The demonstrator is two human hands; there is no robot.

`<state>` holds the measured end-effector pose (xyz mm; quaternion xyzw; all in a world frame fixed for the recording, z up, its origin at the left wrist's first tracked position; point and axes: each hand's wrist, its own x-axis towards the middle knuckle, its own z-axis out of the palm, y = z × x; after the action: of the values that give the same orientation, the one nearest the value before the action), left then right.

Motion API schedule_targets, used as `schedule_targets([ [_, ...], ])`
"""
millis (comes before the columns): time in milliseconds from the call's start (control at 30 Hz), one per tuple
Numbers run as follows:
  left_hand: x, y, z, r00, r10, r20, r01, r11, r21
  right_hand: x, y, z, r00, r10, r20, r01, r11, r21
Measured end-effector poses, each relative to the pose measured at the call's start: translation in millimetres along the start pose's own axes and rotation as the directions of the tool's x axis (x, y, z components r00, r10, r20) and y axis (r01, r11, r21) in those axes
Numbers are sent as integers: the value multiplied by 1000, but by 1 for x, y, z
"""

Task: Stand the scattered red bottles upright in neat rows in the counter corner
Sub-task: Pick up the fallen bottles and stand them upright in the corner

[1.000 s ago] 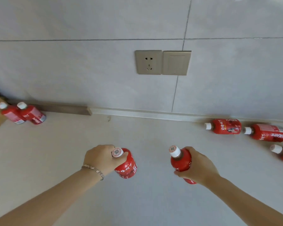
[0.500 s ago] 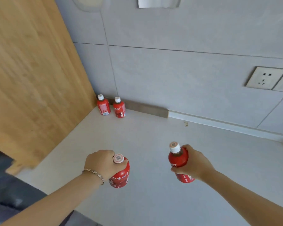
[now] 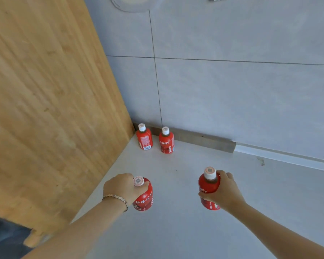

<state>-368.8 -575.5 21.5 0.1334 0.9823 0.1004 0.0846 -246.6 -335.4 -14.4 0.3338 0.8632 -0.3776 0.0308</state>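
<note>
- wood panel (image 3: 45,109) walls off my left, tiled wall (image 3: 232,100) behind, plenty of bare counter (image 3: 195,230) between
- two red bottles (image 3: 144,137) upright in the corner, white caps, just apart
- left hand (image 3: 123,186) wraps one bottle (image 3: 144,200), right hand (image 3: 225,192) clutches another bottle (image 3: 208,187)

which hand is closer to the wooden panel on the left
Left. The left hand, gripping a bottle, sits just beside the wooden panel. The right hand holds its bottle farther out over the counter.
</note>
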Motion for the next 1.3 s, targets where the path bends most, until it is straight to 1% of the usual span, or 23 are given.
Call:
schedule_targets([
  [167,73,0,5,1000,-29,-2,29,999,17,94,-46,32,998,-33,-48,36,997,63],
  [300,120,-8,12,999,-25,19,25,1000,6,152,-77,58,993,48,-112,-26,982,189],
  [433,156,-21,22,999,-12,35,11,1000,14,177,-83,80,977,152,-149,-114,966,234],
  [533,179,-28,28,996,45,76,-47,999,27,183,-84,85,968,199,-155,-161,960,229],
  [600,191,-30,30,990,87,108,-91,995,34,178,-86,85,963,238,-124,-212,958,191],
  [633,196,-29,29,986,119,117,-126,991,46,173,-85,84,958,267,-103,-253,958,135],
  [667,201,-26,27,980,157,120,-165,984,62,167,-83,83,955,290,-62,-289,957,25],
  [733,213,-23,25,968,224,116,-234,968,90,147,-82,79,941,330,77,-295,909,-294],
  [767,218,-21,23,961,248,121,-262,959,111,138,-83,78,930,345,125,-272,877,-397],
  [800,223,-18,21,954,272,127,-289,947,141,131,-83,78,922,355,158,-250,853,-457],
  [867,231,-14,20,947,285,148,-308,938,158,118,-83,78,914,363,181,-240,843,-481],
  [933,234,-13,18,956,239,171,-268,949,168,104,-86,76,917,359,175,-243,849,-469],
  [1000,229,-12,14,963,228,142,-254,946,203,92,-84,75,910,374,180,-257,847,-465],
  [1033,226,-12,13,958,266,111,-286,925,250,86,-82,74,905,385,183,-268,847,-458],
  [1067,221,-10,10,933,353,68,-357,885,298,79,-80,73,902,392,183,-277,849,-451],
  [1100,215,-7,5,881,469,63,-459,814,356,72,-78,70,898,399,184,-286,848,-446],
  [1133,209,-2,1,813,580,50,-551,739,389,65,-76,68,895,407,184,-294,848,-441],
  [1167,200,7,-7,722,691,34,-646,655,392,57,-72,64,890,416,186,-306,848,-432],
  [1200,190,17,-12,622,778,84,-738,547,397,47,-68,60,886,426,184,-321,849,-419],
  [1233,178,30,-16,545,816,193,-815,462,350,37,-64,54,881,438,178,-340,849,-404],
  [1267,165,43,-15,498,828,257,-861,437,260,27,-57,49,875,456,167,-367,846,-387],
  [1300,153,56,-9,472,820,324,-881,423,212,14,-49,42,864,480,153,-401,839,-367],
])
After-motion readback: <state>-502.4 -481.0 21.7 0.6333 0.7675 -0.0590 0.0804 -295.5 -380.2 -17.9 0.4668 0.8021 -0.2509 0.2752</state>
